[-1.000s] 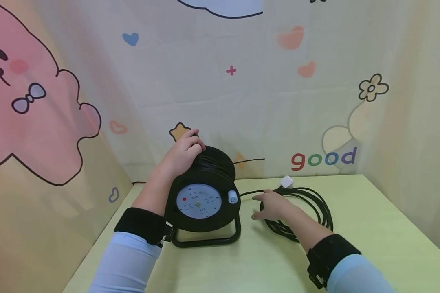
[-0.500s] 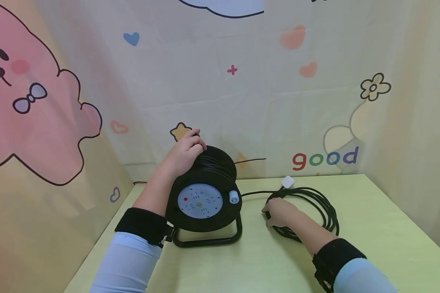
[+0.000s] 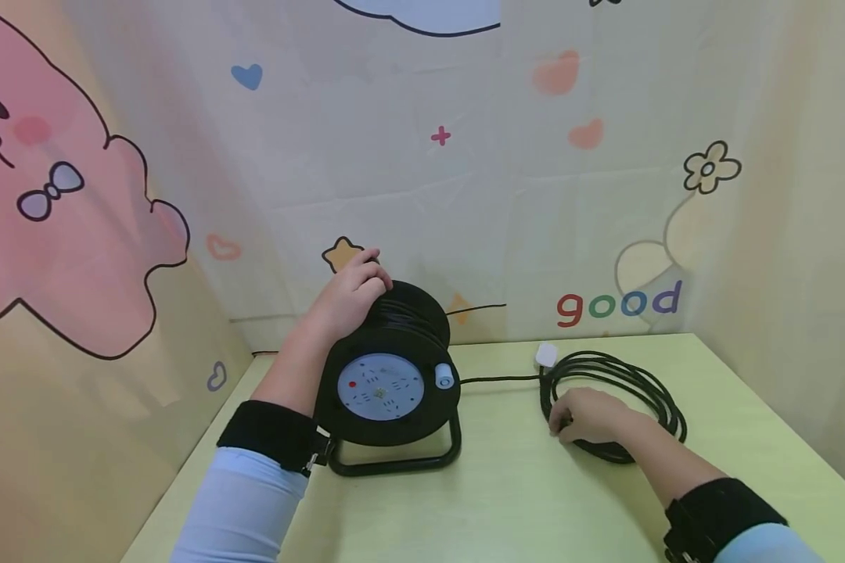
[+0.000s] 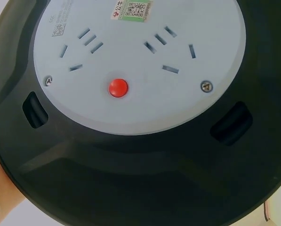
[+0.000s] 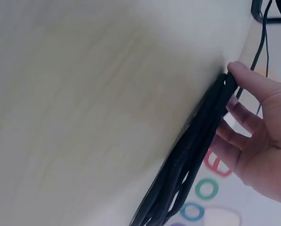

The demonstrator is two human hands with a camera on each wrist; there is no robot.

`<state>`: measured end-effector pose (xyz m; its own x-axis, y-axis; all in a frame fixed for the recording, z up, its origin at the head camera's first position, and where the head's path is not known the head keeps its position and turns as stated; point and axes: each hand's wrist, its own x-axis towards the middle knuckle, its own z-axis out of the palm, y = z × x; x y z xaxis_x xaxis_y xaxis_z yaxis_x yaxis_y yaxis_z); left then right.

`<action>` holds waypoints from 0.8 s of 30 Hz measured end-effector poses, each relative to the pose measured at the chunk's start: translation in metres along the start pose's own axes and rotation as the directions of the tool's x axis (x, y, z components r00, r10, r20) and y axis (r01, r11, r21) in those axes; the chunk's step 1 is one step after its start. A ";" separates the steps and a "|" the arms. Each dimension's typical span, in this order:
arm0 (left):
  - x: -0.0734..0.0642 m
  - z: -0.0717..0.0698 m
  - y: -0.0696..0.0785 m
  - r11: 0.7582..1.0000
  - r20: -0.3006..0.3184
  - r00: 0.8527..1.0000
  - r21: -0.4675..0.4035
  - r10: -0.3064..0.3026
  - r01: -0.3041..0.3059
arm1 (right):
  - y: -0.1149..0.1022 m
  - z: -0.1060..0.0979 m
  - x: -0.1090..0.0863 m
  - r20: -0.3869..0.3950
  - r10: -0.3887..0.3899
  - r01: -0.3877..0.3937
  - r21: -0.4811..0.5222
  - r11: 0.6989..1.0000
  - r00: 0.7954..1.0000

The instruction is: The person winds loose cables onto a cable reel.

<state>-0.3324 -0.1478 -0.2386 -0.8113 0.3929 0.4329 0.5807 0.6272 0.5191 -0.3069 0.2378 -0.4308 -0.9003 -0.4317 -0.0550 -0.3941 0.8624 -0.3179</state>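
Observation:
A black cable reel [image 3: 397,430] stands on the table, tilted on its tubular frame, with a round pale socket panel [image 3: 380,387] facing me. My left hand [image 3: 352,293] holds the reel at its top, fingers curled over; what lies under the palm is hidden. In the left wrist view, the panel's red button [image 4: 118,88] shows close up. To the right lies a coil of black cable [image 3: 609,452], joined to the reel by one straight strand [image 3: 500,380]. My right hand [image 3: 591,416] pinches the coil's near left side between thumb and fingers, as the right wrist view confirms.
A white plug [image 3: 546,356] lies at the coil's far left edge. The pale green table [image 3: 408,516] ends at a printed cloth backdrop [image 3: 422,195]. A thin dark line [image 3: 479,309] shows behind the reel.
My right hand, spread at the coil's left edge before, has taken hold of the coil and drawn it rightward. The strand from the reel is now straighter. My left hand stays put.

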 end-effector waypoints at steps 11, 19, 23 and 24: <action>-0.001 -0.001 0.001 1.000 0.008 1.000 0.003 -0.004 0.004 | 0.054 -0.014 -0.035 0.052 -0.012 0.005 0.130 0.991 0.999; 0.000 0.002 0.001 1.000 0.010 1.000 -0.003 -0.005 0.005 | 0.082 -0.022 -0.059 0.020 -0.023 0.020 0.158 0.987 1.000; 0.000 0.002 -0.001 1.000 -0.001 1.000 -0.008 -0.012 0.012 | 0.088 -0.023 -0.061 0.000 -0.032 0.032 0.160 0.987 0.999; 0.000 0.002 -0.001 1.000 -0.004 1.000 -0.008 -0.014 0.014 | 0.088 -0.023 -0.061 -0.002 -0.038 0.038 0.165 0.986 0.999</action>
<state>-0.3333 -0.1471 -0.2400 -0.8192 0.3816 0.4281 0.5697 0.6273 0.5310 -0.2912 0.3465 -0.4339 -0.8850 -0.4637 -0.0405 -0.3924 0.7900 -0.4712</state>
